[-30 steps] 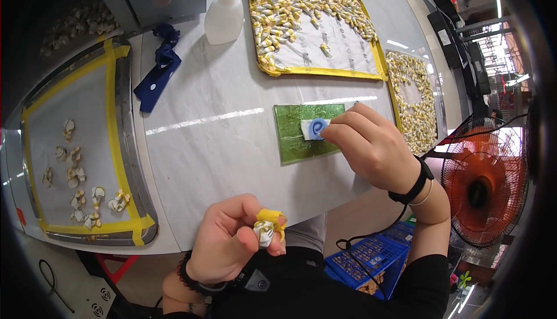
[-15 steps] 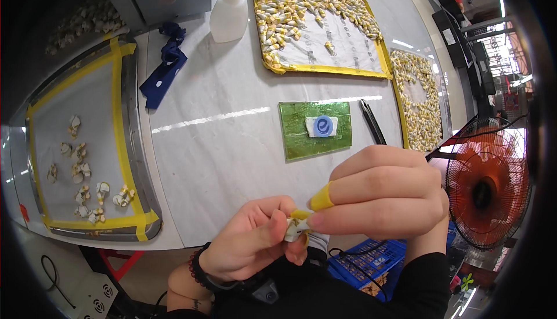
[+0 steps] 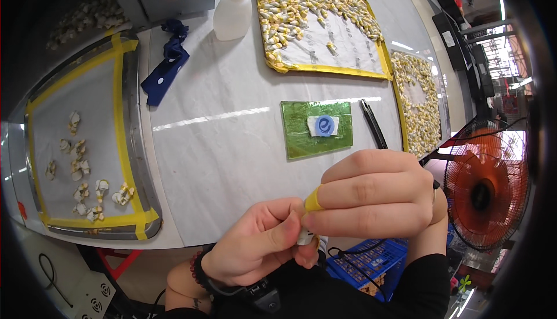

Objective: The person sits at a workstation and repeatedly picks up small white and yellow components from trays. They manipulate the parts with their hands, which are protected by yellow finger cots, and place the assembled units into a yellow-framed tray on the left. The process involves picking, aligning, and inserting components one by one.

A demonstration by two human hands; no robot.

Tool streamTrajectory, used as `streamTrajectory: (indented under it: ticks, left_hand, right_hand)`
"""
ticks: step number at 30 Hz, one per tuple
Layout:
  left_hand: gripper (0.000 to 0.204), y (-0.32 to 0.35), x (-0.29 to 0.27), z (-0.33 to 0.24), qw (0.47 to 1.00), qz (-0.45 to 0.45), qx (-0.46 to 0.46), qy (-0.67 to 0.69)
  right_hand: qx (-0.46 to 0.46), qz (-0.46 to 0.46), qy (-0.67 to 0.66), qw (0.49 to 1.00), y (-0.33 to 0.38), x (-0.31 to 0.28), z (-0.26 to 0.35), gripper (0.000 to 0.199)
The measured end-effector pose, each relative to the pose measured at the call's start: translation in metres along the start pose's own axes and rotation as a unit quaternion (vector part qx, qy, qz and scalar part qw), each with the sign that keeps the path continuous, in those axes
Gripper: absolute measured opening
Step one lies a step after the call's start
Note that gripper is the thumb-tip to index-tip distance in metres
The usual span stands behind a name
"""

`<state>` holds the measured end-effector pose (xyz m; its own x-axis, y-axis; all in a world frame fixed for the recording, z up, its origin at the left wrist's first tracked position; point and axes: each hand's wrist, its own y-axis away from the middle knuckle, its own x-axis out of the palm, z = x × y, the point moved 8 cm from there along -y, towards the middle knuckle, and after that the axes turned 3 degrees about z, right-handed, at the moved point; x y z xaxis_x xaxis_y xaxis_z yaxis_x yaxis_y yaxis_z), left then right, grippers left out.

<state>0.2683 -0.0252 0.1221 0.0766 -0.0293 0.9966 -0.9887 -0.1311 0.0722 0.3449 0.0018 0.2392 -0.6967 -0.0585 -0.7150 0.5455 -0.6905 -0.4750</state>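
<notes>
Before my body, my left hand (image 3: 249,243) pinches a small white piece with dark marks (image 3: 305,238) between thumb and fingers. From the right, my right hand (image 3: 374,194) closes on the same piece, its fingertips against my left thumb and index finger. A yellow finger cover (image 3: 313,200) wraps one right finger. Most of the piece is hidden by the fingers. Just beyond my hands lies a green plate (image 3: 295,143) bearing a white pad with a round blue spot (image 3: 324,125). Right of it rests a slim black tool (image 3: 373,124), perhaps tweezers.
A yellow-edged tray (image 3: 331,70) of small yellow, white and grey pieces lies at the back. Another filled tray (image 3: 404,124) stands to its right. The left tray (image 3: 125,139) holds several white-yellow pieces. A white bottle (image 3: 232,17), navy cloth (image 3: 165,78) and orange fan (image 3: 484,194) surround the area.
My right hand has shifted slightly left and closer to my left hand. The fingers now cover more of the small white piece, which has moved slightly to the right.
</notes>
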Motion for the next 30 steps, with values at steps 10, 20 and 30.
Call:
streamTrajectory:
  ticks: [10, 20, 30]
  left_hand:
    - [0.041, 0.02, -0.01, -0.028, 0.964, -0.099, 0.153, -0.194]
    - [0.04, 0.031, -0.022, -0.015, 0.964, -0.103, 0.136, -0.206]
    - [0.039, 0.023, -0.011, -0.025, 0.937, -0.16, 0.172, -0.257]
  right_hand:
    - [0.273, -0.216, 0.13, 0.928, 0.048, -0.078, -0.03, 0.021]
    - [0.584, 0.001, 0.237, 0.777, 0.26, -0.18, -0.182, 0.011]
    - [0.445, -0.112, -0.023, 0.888, 0.119, -0.094, -0.088, 0.009]
